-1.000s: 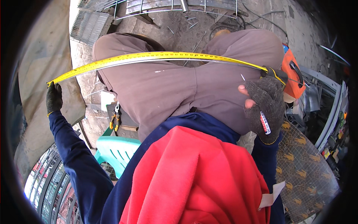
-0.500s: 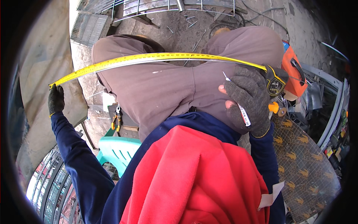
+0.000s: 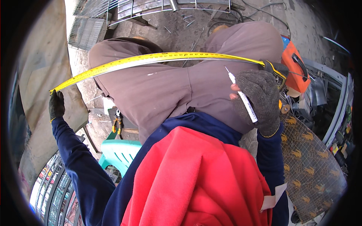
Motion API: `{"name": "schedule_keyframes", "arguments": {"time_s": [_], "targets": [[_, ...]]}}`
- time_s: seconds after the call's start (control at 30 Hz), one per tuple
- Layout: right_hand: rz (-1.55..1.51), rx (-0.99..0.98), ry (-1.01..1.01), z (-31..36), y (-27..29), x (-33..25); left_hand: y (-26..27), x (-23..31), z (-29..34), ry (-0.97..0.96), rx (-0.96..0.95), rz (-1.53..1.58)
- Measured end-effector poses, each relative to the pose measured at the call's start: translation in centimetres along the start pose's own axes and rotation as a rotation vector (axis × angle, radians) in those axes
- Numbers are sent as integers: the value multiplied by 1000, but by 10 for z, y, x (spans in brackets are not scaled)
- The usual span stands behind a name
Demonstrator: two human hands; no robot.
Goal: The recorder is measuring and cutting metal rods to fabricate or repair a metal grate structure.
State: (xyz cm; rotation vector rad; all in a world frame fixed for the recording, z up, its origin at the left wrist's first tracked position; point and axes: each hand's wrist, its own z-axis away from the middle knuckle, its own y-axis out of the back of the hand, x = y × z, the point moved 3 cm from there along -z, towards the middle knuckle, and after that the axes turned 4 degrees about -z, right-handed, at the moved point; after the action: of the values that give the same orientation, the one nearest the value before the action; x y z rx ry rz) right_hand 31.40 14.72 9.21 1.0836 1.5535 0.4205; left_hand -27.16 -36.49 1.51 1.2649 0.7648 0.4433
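A yellow tape measure blade (image 3: 166, 57) stretches in a shallow arc above my brown-trousered thighs. My left hand (image 3: 56, 105), in a dark knit glove, is closed on the blade's free end at the far left. Over my right thigh, my gloved right hand (image 3: 258, 96) is closed round a white marker pen (image 3: 244, 98) with a thin needle tip pointing up and left; bare fingertips show beside it. The black and yellow tape measure case (image 3: 278, 73) lies against that hand's outer side, partly hidden by the glove, and appears held there too.
An orange toolbox-like case (image 3: 295, 67) stands beyond my right knee. Near it lie a patterned sheet (image 3: 311, 169) and metal profiles (image 3: 339, 113). Yellow-handled pliers (image 3: 117, 124) rest left of my hip by a green plastic chair (image 3: 118, 152). Wire racks (image 3: 85, 28) are ahead; a tan sheet (image 3: 45, 71) is at left.
My right hand has shifted slightly right and turned, so the pen stands out more and the case is more covered. My left hand has dropped slightly, still on the blade's end.
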Motion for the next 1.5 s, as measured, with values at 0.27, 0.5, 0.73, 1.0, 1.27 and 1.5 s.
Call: {"name": "schedule_keyframes", "arguments": {"time_s": [0.27, 0.5, 0.73, 1.0, 1.27, 1.5], "targets": [[-5, 185, -209, 17, 11, 2, 4, 5, -7, 45, -73, 25], [-136, 145, -276, 15, 10, 19, -4, -6, -8, 56, -59, 124], [-93, 163, -193, 15, 15, 30, -14, -19, -10, -55, 5, 66], [56, 238, -134, 14, 17, 34, -16, -22, -9, 161, -122, 279], [142, 236, -36, 12, 15, 38, -11, -34, -2, 51, -17, 158], [213, 236, -78, 17, 16, 36, -18, -9, -23, 32, -65, 68]]}}
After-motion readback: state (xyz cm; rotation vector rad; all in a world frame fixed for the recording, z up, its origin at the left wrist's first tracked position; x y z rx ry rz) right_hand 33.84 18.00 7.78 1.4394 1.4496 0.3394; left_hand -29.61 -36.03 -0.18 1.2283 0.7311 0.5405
